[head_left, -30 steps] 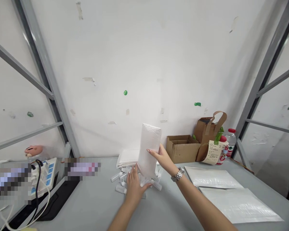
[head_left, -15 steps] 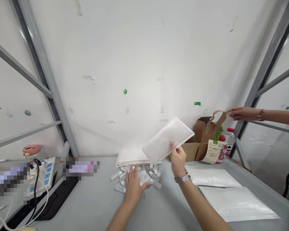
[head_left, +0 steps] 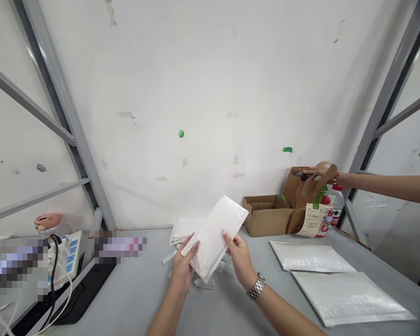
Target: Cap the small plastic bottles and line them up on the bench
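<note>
Held envelope (head_left: 213, 238) glossy, plastic-looking, slightly bumpy

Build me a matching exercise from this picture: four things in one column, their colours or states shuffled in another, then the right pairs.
Things:
1. Raised envelope
2. Wristwatch
3. Cardboard box
4. Power strip

Colours or states:
A. Silver
B. Brown, open-topped
C. White with blue patches
D. Held by the left hand and right hand

Right pairs: 1-D, 2-A, 3-B, 4-C.
</note>
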### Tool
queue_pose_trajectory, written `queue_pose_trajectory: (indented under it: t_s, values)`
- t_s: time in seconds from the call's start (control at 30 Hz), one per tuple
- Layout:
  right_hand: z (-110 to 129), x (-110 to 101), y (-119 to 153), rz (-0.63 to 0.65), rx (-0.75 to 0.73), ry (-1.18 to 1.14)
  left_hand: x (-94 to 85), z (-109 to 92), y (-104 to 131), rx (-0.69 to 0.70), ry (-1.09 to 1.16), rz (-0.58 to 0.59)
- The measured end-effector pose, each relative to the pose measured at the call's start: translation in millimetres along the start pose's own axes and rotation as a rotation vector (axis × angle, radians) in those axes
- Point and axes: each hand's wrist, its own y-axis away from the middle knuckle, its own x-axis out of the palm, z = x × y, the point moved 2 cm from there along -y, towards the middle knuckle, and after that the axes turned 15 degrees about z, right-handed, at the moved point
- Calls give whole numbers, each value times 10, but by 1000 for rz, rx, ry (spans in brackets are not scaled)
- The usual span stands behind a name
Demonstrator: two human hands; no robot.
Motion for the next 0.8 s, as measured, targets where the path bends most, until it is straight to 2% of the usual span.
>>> queue_pose_trajectory:
  t_s: [0.1,0.2,0.3,0.37,0.47,0.57,0.7,0.8]
  values:
    - [146,-164,-115,-112,-58,48,-68,-40,-4,15,-54,-70]
    - [205,-361,-279,-156,67,20,-145,-83,-20,109,-154,-201]
    - [118,-461,-399,-171,178,-23,-205,-120,-23,278,-215,-361]
    - [-6,-454,-455,-192,246,-40,-217,-123,-18,362,-259,-414]
    - [-210,-361,-536,-181,377,-74,-200,-87,-7,365,-308,-417]
    - [-324,-258,-615,-116,469,-99,-175,-52,6,361,-327,-390]
    - [-289,-235,-609,11,511,-72,-186,-22,3,369,-445,-356]
    - [-178,-329,-459,73,491,31,-178,24,1,377,-659,-309]
